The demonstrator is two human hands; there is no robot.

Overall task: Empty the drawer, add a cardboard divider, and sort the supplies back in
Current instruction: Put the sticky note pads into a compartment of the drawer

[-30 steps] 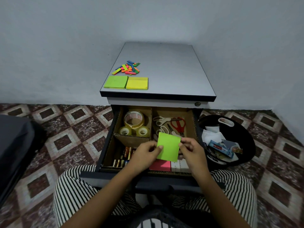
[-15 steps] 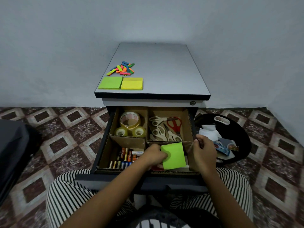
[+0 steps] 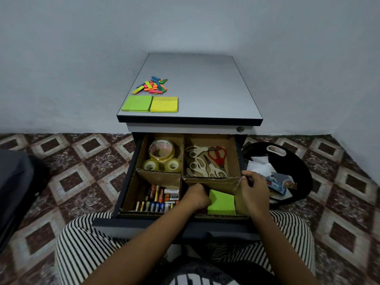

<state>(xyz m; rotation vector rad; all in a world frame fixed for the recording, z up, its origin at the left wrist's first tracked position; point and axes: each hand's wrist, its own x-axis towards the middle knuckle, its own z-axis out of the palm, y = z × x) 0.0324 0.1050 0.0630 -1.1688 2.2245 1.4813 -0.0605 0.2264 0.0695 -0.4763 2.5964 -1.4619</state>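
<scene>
1. Down in the front right compartment of the open drawer, the left hand was curled against the left edge of a green sticky-note pad and gripped it. Its fingertips were hidden.
2. That pad sat low inside the compartment, with its face turned up towards the camera.
3. The right hand pinched the top edge of the cardboard divider at the right end of its cross wall, beside the drawer's right side.
4. The divider split the drawer into four compartments.
5. Tape rolls, one large and two small, filled the back left compartment.
6. Scissors, several cream pairs and one red, lay in the back right.
7. Batteries lay in the front left.
8. On the cabinet top, a green pad and a yellow pad lay side by side, touching, near the front left corner.
9. A heap of coloured strips lay just behind them.
10. A black bin holding papers stood on the tiled floor, right of the cabinet.
</scene>
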